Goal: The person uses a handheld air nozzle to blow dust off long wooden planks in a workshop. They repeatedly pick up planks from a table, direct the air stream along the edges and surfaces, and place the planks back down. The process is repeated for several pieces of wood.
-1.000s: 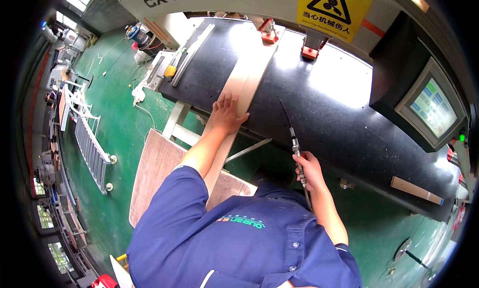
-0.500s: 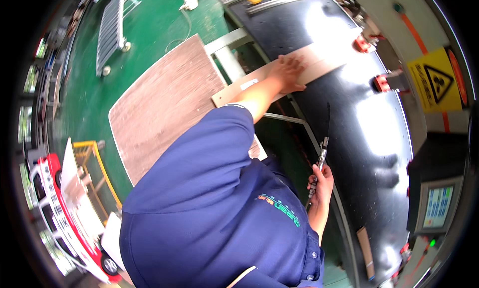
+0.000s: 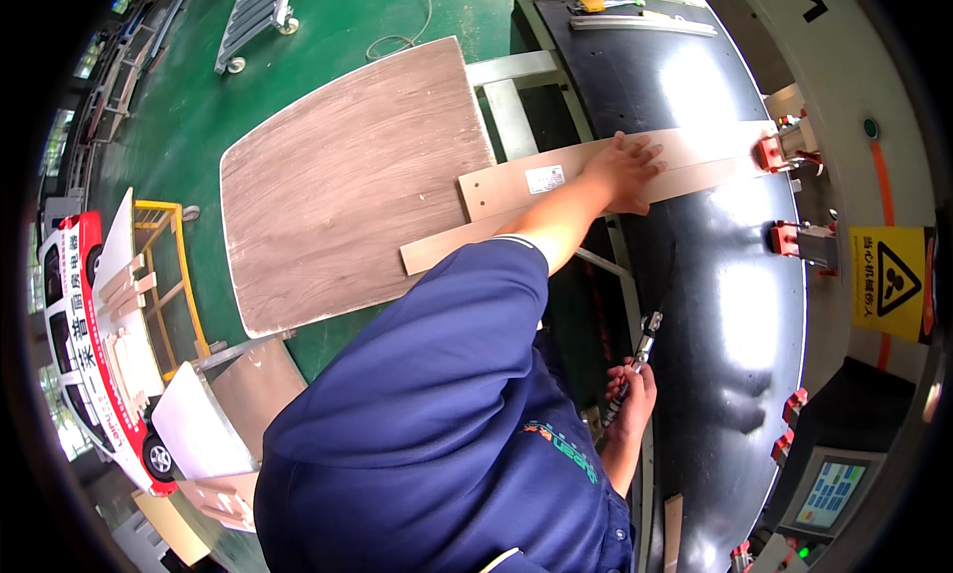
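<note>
My left hand [image 3: 623, 172] lies flat, fingers spread, on a long light-wood board [image 3: 685, 156] that reaches across the black machine table. This board has a white label and two small holes near its left end. Alongside it on the near side is a second wood strip [image 3: 437, 248], partly hidden under my left forearm. My right hand [image 3: 632, 399] is closed around a slim silver metal tool [image 3: 645, 343] with a jointed-looking head and what seems a thin dark tip; its exact kind is unclear. The tool's head is over the near edge of the black table.
A large wood-grain panel [image 3: 347, 176] stands left of the boards. Red clamps [image 3: 772, 154] line the black table's [image 3: 730, 345] far edge, beside a yellow warning sign [image 3: 891, 285] and a control screen [image 3: 832, 492]. Metal strips [image 3: 645, 24] lie at the table's back; a narrow wood piece [image 3: 673, 533] lies nearer.
The whole view has shifted, with the machine table appearing more upright. The second strip's left end now shows beyond my forearm. My left hand stays on the board; my right still grips the tool.
</note>
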### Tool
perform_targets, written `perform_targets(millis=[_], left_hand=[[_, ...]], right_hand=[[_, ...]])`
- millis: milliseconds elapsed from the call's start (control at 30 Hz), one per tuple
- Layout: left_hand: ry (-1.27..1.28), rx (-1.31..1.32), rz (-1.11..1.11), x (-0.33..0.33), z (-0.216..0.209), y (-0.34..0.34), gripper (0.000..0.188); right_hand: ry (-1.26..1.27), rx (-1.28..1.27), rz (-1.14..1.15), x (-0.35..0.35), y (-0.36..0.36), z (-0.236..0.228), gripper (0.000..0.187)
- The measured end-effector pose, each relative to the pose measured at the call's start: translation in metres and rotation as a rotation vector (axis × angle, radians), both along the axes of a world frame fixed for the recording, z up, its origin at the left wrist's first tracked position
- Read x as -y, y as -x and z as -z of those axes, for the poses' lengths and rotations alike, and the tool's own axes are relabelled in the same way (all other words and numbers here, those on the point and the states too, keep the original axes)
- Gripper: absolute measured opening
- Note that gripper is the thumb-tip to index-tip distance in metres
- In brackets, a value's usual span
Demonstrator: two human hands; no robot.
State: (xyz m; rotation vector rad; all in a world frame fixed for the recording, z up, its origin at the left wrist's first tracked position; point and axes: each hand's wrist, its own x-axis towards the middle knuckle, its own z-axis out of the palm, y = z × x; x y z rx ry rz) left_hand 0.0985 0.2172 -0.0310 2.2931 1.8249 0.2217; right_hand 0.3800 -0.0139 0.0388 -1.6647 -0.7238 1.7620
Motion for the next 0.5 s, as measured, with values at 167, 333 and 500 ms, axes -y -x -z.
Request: perform_targets(millis=[167, 333, 500], left_hand=[[0.065, -0.066, 0.043, -0.002, 0.006, 0.002, 0.089], [0.010, -0.092, -0.006, -0.002, -0.003, 0.003, 0.085], [-0.030, -0.073, 0.024, -0.005, -0.004, -0.005, 0.083]], right_hand=[[-0.034, -0.046, -0.029, 0.000, 0.006, -0.011, 0.018], [-0.124, 0.124, -0.163, -0.003, -0.009, -0.004, 0.024], [-0.304, 0.416, -0.110, 0.007, -0.019, 0.013, 0.028]])
